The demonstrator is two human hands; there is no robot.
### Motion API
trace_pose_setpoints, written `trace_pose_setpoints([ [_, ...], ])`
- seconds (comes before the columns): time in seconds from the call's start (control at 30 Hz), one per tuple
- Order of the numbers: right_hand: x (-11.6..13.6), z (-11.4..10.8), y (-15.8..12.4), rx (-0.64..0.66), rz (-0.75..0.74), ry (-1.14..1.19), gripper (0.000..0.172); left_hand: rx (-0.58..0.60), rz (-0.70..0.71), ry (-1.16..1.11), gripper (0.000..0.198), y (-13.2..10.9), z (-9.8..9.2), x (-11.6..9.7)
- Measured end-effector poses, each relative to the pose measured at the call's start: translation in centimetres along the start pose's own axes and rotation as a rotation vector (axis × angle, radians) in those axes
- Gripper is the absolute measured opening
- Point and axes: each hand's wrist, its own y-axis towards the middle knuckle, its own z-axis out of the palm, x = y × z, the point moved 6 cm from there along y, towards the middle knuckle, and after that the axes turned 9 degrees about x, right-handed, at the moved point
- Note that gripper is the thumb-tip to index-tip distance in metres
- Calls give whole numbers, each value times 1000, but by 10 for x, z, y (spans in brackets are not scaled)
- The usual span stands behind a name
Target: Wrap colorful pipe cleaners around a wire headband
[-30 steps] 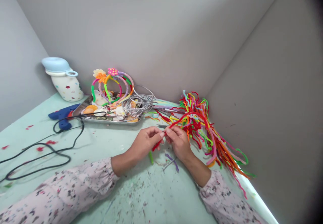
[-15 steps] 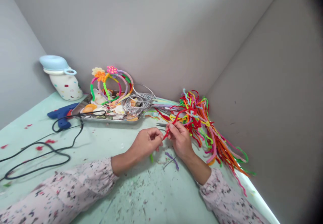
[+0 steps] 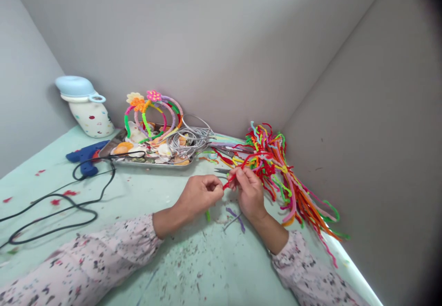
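A fuzzy red pipe cleaner [image 3: 226, 186] stretches between my two hands over the table. My left hand [image 3: 203, 194] pinches its near end between thumb and fingertips. Thumb and forefinger of my right hand [image 3: 249, 193] close on it a little further along, and its loose part runs up and right toward the pile. Just behind my right hand lie dark scissor blades [image 3: 222, 170]. A short purple pipe cleaner piece [image 3: 236, 218] and a green scrap [image 3: 207, 216] lie on the table below my hands.
A large bundle of coloured pipe cleaners [image 3: 276, 168] lies at right. Behind my left hand, a metal tray [image 3: 152, 164] holds scraps, grey wire coils [image 3: 193, 138] and flowered headbands [image 3: 152, 112]. Further left are a blue glue gun [image 3: 86, 155], its black cord [image 3: 96, 214] and a bottle [image 3: 91, 117].
My right hand has shifted slightly right, away from my left, so a bit more red pipe cleaner shows between them. Both hands still grip it.
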Motion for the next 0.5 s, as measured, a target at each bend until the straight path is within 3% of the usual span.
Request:
trace_pose_setpoints([
  [0.33, 5, -5, 1, -57, -60, 16, 22, -17, 30, -193, 15, -1, 1, -10],
  [0.5, 4, 3, 2, 77, -24, -64, 16, -60, 55, -186, 17, 1, -3, -7],
])
